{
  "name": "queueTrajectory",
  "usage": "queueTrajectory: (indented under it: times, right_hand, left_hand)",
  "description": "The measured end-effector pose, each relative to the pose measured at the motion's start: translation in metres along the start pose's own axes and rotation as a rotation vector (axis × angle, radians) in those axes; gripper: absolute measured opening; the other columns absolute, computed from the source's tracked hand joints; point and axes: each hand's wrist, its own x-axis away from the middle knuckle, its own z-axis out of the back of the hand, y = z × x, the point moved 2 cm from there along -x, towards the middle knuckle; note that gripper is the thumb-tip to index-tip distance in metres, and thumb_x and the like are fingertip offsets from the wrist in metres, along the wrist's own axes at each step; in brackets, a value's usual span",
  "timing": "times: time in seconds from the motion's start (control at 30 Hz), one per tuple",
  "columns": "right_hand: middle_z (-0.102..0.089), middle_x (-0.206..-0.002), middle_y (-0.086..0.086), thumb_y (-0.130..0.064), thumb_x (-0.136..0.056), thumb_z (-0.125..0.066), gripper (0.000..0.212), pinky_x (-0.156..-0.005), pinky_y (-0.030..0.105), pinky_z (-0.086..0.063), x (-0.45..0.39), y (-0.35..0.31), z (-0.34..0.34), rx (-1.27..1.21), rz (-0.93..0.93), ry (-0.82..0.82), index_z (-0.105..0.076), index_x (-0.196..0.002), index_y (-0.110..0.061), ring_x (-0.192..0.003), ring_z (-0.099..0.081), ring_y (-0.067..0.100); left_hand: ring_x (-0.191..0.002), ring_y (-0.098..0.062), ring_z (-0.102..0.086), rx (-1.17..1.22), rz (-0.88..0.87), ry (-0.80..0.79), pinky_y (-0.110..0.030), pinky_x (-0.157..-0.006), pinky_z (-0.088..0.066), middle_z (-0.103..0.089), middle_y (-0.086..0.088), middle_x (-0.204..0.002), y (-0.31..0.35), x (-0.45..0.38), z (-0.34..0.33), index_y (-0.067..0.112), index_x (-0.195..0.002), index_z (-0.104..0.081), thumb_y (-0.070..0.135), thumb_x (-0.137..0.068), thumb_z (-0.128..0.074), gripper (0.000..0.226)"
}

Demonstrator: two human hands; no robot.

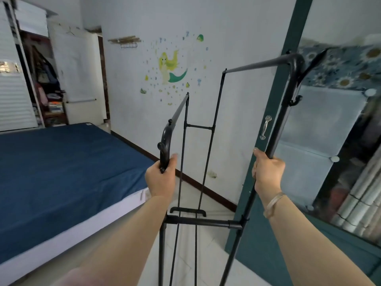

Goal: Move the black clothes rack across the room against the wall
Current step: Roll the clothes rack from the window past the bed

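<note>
Both hands are closed on the rack (pixel 198 129): the left hand (pixel 160 178) on its curved end post, the right hand (pixel 268 172) on the other upright. It stands on the floor (pixel 206 254) between the bed (pixel 61 172) and a green door (pixel 266 151), near the wall (pixel 127 79). Keep it upright, steer clear of both.

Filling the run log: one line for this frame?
phase: carrying | left hand: gripping clothes rack near post | right hand: gripping far post | bed left | green door right
</note>
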Motion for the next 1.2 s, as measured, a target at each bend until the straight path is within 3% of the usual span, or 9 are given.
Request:
queueTrajectory:
  times: [0.2, 0.43, 0.67, 0.87, 1.03, 1.2]
  right_hand:
    - [-0.035, -0.038, -0.007, -0.018, -0.081, -0.067, 0.034, -0.033, 0.018, -0.028, -0.046, 0.013, 0.002, -0.005, -0.013, -0.022, -0.041, -0.06, -0.018, -0.03, -0.032, 0.01]
    - [-0.033, -0.036, -0.01, -0.017, -0.082, -0.068, 0.04, -0.033, 0.017, -0.028, -0.09, 0.029, -0.019, -0.003, -0.007, -0.02, -0.037, -0.056, -0.019, -0.029, -0.031, 0.01]
    - [-0.034, -0.043, -0.004, -0.019, -0.081, -0.069, 0.03, -0.034, 0.019, -0.028, -0.139, 0.054, -0.061, 0.007, 0.007, -0.043, -0.045, -0.062, -0.018, -0.032, -0.031, 0.011]
    - [-0.033, -0.041, -0.006, -0.021, -0.079, -0.068, 0.034, -0.035, 0.02, -0.029, -0.179, 0.076, -0.097, 0.01, 0.013, -0.044, -0.041, -0.059, -0.019, -0.032, -0.03, 0.013]
    - [-0.033, -0.04, -0.006, -0.02, -0.08, -0.068, 0.034, -0.035, 0.02, -0.028, -0.203, 0.088, -0.123, -0.005, 0.0, -0.063, -0.041, -0.059, -0.019, -0.033, -0.029, 0.013]
    - [-0.031, -0.041, -0.004, -0.018, -0.083, -0.067, 0.037, -0.036, 0.021, -0.027, -0.235, 0.101, -0.138, -0.004, 0.004, -0.084, -0.039, -0.058, -0.02, -0.035, -0.028, 0.014]
  left_hand:
    - [-0.039, 0.001, -0.044, -0.027, -0.026, 0.03, -0.01, -0.041, -0.035, -0.045, 0.016, -0.036, -0.012, -0.009, -0.039, 0.035, -0.046, -0.059, 0.042, -0.085, -0.07, 0.041]
    - [-0.039, -0.006, -0.042, 0.013, 0.025, 0.015, -0.031, -0.047, -0.041, -0.043, 0.013, -0.035, -0.027, -0.041, -0.069, 0.034, -0.045, -0.06, 0.041, -0.084, -0.071, 0.041]
    - [-0.042, -0.013, -0.041, 0.024, 0.022, 0.009, -0.034, -0.049, -0.041, -0.042, 0.013, -0.036, -0.05, -0.097, -0.092, 0.033, -0.043, -0.058, 0.045, -0.083, -0.07, 0.043]
    - [-0.042, -0.01, -0.044, 0.005, 0.026, 0.013, -0.032, -0.049, -0.047, -0.044, 0.011, -0.038, -0.069, -0.142, -0.111, 0.033, -0.046, -0.058, 0.056, -0.076, -0.067, 0.038]
    - [-0.047, -0.018, -0.047, -0.021, 0.02, 0.051, -0.038, -0.054, -0.049, -0.048, -0.002, -0.044, -0.081, -0.174, -0.121, 0.023, -0.047, -0.054, 0.053, -0.078, -0.068, 0.045]
    - [-0.047, -0.018, -0.046, -0.029, 0.016, 0.053, -0.036, -0.053, -0.048, -0.047, 0.004, -0.043, -0.091, -0.194, -0.142, 0.031, -0.048, -0.059, 0.06, -0.073, -0.065, 0.038]
